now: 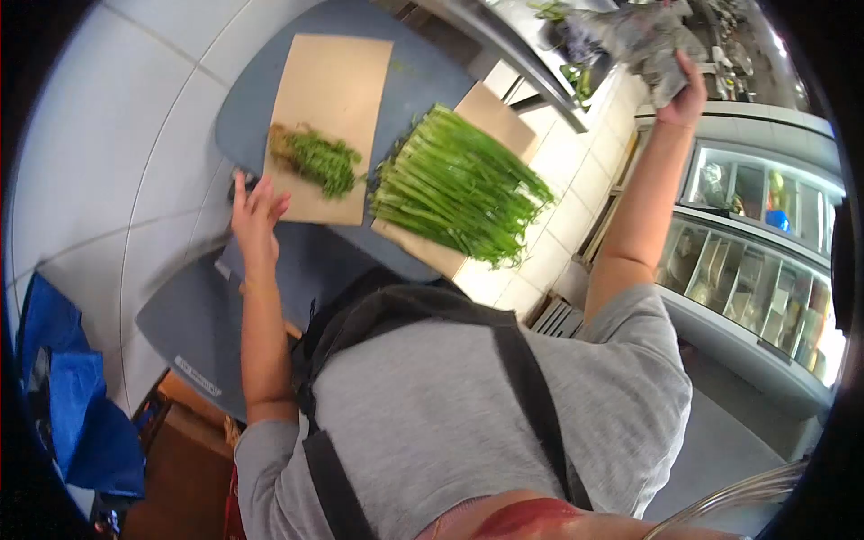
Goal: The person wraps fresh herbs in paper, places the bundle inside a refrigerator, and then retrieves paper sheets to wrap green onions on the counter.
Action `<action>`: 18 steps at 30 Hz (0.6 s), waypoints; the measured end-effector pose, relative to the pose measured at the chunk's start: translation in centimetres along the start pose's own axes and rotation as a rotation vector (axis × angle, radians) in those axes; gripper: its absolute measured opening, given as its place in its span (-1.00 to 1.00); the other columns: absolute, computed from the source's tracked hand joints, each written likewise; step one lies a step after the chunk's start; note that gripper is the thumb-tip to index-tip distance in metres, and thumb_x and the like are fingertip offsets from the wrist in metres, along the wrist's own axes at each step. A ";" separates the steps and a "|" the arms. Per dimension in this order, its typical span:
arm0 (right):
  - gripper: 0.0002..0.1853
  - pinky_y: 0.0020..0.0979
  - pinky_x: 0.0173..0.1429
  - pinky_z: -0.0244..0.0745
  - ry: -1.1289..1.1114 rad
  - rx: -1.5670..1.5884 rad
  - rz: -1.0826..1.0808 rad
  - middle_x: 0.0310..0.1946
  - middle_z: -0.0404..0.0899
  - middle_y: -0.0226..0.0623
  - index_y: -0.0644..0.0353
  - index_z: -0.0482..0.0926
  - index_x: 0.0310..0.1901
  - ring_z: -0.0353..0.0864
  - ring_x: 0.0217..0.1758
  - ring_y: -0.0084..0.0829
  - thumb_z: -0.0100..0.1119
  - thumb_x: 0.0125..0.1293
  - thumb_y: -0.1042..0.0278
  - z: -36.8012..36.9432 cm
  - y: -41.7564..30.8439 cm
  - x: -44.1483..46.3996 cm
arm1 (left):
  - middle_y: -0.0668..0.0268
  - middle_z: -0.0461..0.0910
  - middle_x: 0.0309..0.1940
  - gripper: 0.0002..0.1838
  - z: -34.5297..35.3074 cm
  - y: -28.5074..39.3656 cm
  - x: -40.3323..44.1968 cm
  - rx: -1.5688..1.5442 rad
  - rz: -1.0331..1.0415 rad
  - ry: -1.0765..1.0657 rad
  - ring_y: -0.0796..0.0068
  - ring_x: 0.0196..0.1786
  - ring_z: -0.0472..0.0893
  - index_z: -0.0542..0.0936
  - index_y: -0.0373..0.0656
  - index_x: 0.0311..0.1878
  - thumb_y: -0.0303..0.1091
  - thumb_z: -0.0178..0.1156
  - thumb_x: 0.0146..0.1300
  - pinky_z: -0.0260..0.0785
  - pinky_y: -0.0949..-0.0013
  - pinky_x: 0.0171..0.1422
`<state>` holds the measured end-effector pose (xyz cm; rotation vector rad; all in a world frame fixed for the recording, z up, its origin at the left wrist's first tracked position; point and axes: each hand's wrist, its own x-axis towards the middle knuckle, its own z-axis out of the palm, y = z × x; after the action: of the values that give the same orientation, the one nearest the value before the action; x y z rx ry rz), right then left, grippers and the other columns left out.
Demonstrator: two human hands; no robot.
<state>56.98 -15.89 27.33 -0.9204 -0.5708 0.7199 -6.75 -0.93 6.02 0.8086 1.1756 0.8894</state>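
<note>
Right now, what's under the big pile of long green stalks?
Brown card pokes out at two sides of the green stalks. The stalks cover the middle, so I can't tell if it's one piece or two.

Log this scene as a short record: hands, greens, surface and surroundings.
Left hand: open, fingers spread, beside the edge of a cardboard sheet
Right hand: stretched out, gripping crumpled greyish wrapping
Small bunch: leafy green, brownish at one end, lying on that sheet
Long green stalks: laid side by side on another cardboard piece
Surface: grey tabletop
Surroundings: blue bag, glass-fronted cabinet
</note>
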 end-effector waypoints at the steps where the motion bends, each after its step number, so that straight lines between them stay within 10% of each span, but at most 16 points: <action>1: -0.55 -0.07 0.25 0.60 -0.060 0.022 0.004 0.14 0.67 -0.07 0.35 0.49 0.27 0.68 0.16 -0.11 0.20 0.36 0.47 0.6 0.4 -0.5 | 0.00 0.57 0.28 -0.11 0.0 0.0 -0.1 0.021 -0.006 0.002 0.28 -0.13 0.76 -0.04 -0.17 0.68 -0.42 0.28 0.46 0.65 0.39 -0.08; 10: -0.67 -0.09 0.23 0.61 -0.003 0.136 0.135 0.07 0.70 -0.06 0.41 0.57 0.13 0.71 0.12 -0.12 0.20 0.39 0.47 -1.4 1.5 4.9 | 0.01 0.55 0.29 -0.15 0.3 -0.1 -0.8 0.022 -0.016 -0.005 0.31 -0.12 0.76 0.04 -0.17 0.66 -0.42 0.30 0.44 0.67 0.42 -0.08; 11: -0.66 -0.12 0.20 0.63 0.088 -0.048 0.126 0.00 0.73 -0.10 0.38 0.59 0.10 0.73 0.08 -0.18 0.30 0.38 0.36 -1.9 2.3 5.7 | 0.01 0.55 0.29 -0.15 0.3 -0.1 -0.9 0.017 -0.009 -0.005 0.31 -0.11 0.76 0.05 -0.18 0.66 -0.42 0.31 0.44 0.67 0.42 -0.08; 15: 0.46 0.08 0.58 0.12 0.517 -2.082 -0.251 0.52 -0.06 0.59 0.49 0.25 0.46 0.00 0.58 0.45 0.44 -0.21 -0.70 -4.0 9.5 6.4 | 0.03 0.54 0.33 -0.16 -0.6 -0.2 -1.5 0.091 0.006 0.011 0.32 -0.05 0.76 -0.02 -0.18 0.67 -0.43 0.24 0.49 0.67 0.42 -0.03; 18: -0.18 0.01 0.38 0.37 -0.005 -1.700 -0.629 0.24 0.49 0.31 0.37 0.48 0.26 0.44 0.34 0.22 0.55 0.10 -0.04 5.7 15.2 2.0 | 0.00 0.48 0.38 -0.18 -1.2 -0.6 -2.2 0.123 0.026 0.032 0.29 0.03 0.73 -0.01 -0.19 0.67 -0.46 0.22 0.49 0.67 0.36 0.06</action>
<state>49.53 -5.28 17.31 -2.1034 -1.4317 -0.5565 -8.16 -3.12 6.11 0.9140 1.2597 0.8596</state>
